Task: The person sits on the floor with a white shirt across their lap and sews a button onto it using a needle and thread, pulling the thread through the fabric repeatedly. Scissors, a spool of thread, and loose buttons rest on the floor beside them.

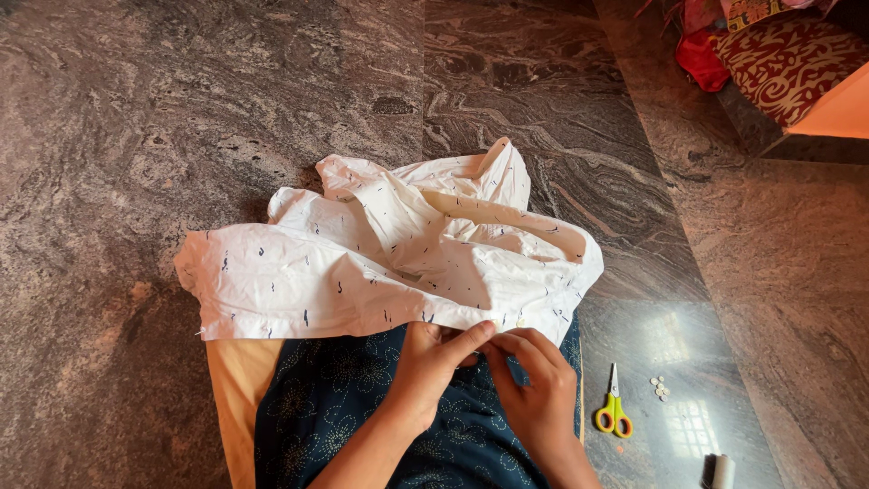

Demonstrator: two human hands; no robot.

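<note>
Head view: both hands' grip, left hand [425, 362] and right hand [536, 385], pinching white shirt [380, 263] hem over polished granite floor [136, 118].

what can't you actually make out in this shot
Head view only:
- Whatever the left hand and right hand pinch at the white shirt hem: hidden by fingers, too small to tell.
- Small pale bits beside the yellow-handled scissors: too small to identify.
- Dark and white object: cut off by the bottom edge.
- Red patterned cushion: cut off by the top edge.
</note>
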